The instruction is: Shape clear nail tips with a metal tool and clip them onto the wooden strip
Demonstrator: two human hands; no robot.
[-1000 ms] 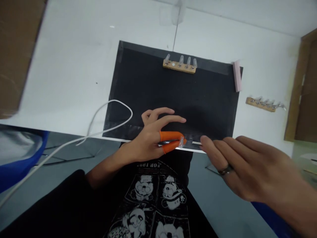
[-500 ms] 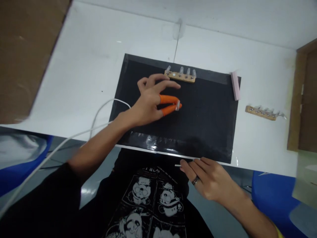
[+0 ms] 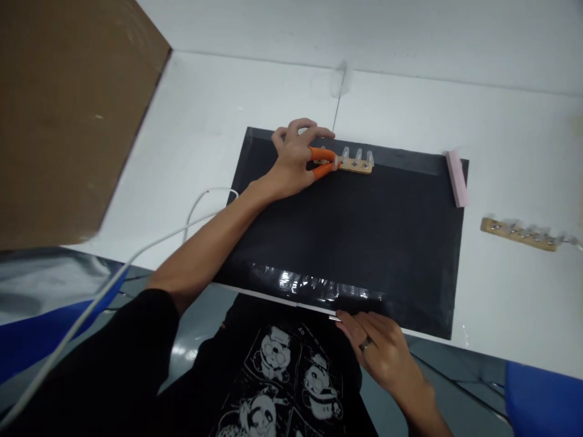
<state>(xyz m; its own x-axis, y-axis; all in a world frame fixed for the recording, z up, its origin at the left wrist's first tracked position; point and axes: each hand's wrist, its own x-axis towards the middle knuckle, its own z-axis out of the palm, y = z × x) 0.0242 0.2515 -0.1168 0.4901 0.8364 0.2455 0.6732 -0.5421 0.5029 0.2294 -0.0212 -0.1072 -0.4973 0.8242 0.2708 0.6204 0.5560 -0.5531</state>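
Clear cap [image 3: 336,162] pinched beside the wooden strip [image 3: 361,170]

The cap is over the far part of the black mat [image 3: 364,243], between the left hand's [image 3: 294,161] thumb and forefinger, both in orange covers [image 3: 321,153]; its other fingers curl loosely free. Contact with the strip cannot be told. A light, steady pinch should serve best, clear of the neighbouring caps [image 3: 359,155]. The right hand [image 3: 382,349], at the counter's [image 3: 492,291] near edge, closes round a thin rod [image 3: 334,318].
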